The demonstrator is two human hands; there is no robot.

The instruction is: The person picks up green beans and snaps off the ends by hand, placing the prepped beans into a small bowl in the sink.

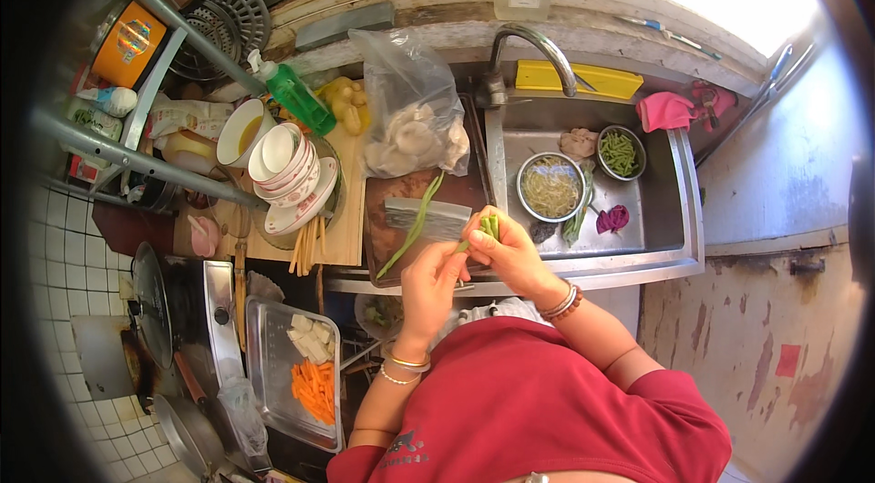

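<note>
My left hand (432, 285) and my right hand (509, 254) meet in front of my body, near the sink's front edge. Short pieces of green bean (489, 227) stick up from my right hand's fingers. Between my left thumb and fingers is a bit of green bean (462, 246). Beyond the hands a cleaver (437, 218) lies on a dark brown board (403, 186), and long green beans (418, 223) lie across its blade. In the sink (622, 209), a metal bowl (621, 153) holds cut green beans, and another bowl (552, 187) holds pale noodle-like strands in liquid.
A plastic bag of pale mushrooms (417, 134) sits on the board's far end. Stacked bowls (284, 162), chopsticks (309, 247) and a green pump bottle (299, 98) stand left. A tray (256, 373) holds carrot strips and white chunks. The faucet (533, 39) arches over the sink.
</note>
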